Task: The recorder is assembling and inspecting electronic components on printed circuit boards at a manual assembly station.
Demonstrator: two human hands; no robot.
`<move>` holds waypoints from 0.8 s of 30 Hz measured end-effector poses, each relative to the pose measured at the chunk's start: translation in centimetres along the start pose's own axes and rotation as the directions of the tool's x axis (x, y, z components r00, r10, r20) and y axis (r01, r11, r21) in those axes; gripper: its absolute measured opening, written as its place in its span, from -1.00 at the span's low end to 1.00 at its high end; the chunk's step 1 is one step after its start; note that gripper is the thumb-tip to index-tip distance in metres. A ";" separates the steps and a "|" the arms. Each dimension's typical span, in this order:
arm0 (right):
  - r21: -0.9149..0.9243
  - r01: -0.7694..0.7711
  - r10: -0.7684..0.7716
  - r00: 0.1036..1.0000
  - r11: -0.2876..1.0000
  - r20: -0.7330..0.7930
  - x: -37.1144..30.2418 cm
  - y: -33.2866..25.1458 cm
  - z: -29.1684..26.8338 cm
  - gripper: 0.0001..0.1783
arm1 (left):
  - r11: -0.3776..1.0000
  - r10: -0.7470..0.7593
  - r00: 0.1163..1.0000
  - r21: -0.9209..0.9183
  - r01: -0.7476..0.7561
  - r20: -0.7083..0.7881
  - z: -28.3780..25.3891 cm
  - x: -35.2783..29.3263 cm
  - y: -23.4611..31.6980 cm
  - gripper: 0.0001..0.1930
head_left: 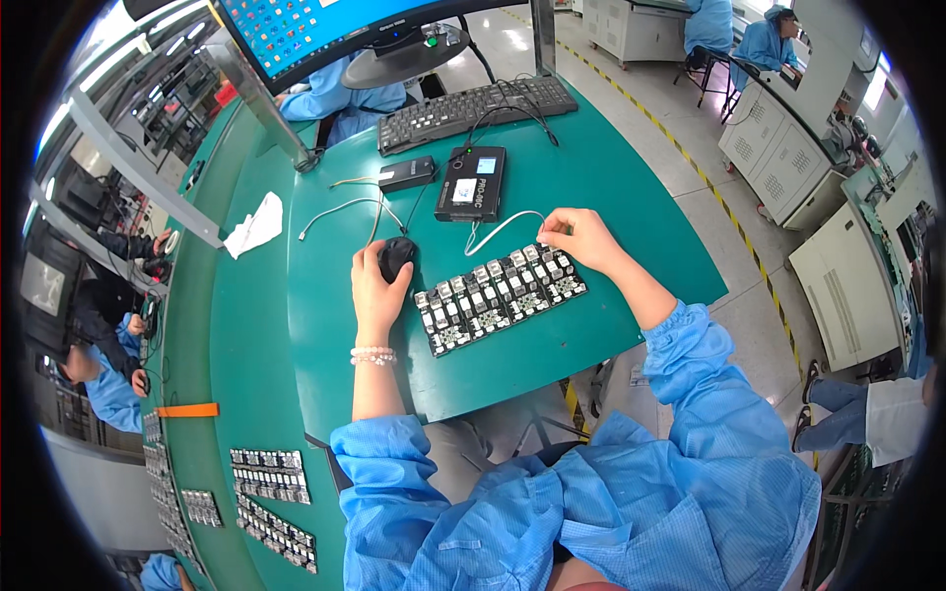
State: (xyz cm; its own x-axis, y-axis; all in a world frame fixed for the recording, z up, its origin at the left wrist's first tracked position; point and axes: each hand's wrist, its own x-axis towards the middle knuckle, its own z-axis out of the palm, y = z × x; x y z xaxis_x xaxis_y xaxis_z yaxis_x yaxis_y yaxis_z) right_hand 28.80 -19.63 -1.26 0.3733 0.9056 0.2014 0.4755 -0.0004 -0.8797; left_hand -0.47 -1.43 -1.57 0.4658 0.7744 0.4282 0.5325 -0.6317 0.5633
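My right grip (581, 236) hid the end of the white cable (507, 216), so I could not tell whether it touched the circuit-board panel (498, 300). My left grip (376, 288) covered part of the black mouse (397, 256). The panel's finest components (529, 302) were too small to make out. The upper edge of my view cut off the monitor (340, 32), which hid most of a co-worker (337, 97) behind it.
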 end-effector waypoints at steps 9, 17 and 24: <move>-0.209 0.189 -0.188 0.982 0.959 0.024 -0.5 0.6 -0.1 -0.86 | 0.998 0.042 0.999 0.050 -0.041 -0.029 -0.1 -0.2 0.3 -0.47; -0.173 0.108 -0.107 0.994 0.979 0.010 -0.1 1.0 -0.1 -0.83 | 0.999 0.031 0.999 0.027 -0.030 -0.015 0.2 0.1 0.3 -0.47; -0.183 0.194 -0.194 0.981 0.964 0.017 0.2 0.6 -0.3 -0.80 | 0.999 0.034 0.999 0.018 -0.033 -0.041 -0.3 0.5 0.8 -0.47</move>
State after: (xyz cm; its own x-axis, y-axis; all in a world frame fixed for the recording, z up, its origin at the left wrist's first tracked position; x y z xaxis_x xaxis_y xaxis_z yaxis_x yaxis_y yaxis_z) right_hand 29.38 -19.61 -1.66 0.2602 0.8957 0.3606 0.6763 0.0975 -0.7301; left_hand -0.02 -1.49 -0.73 0.4542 0.7531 0.4759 0.5296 -0.6578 0.5355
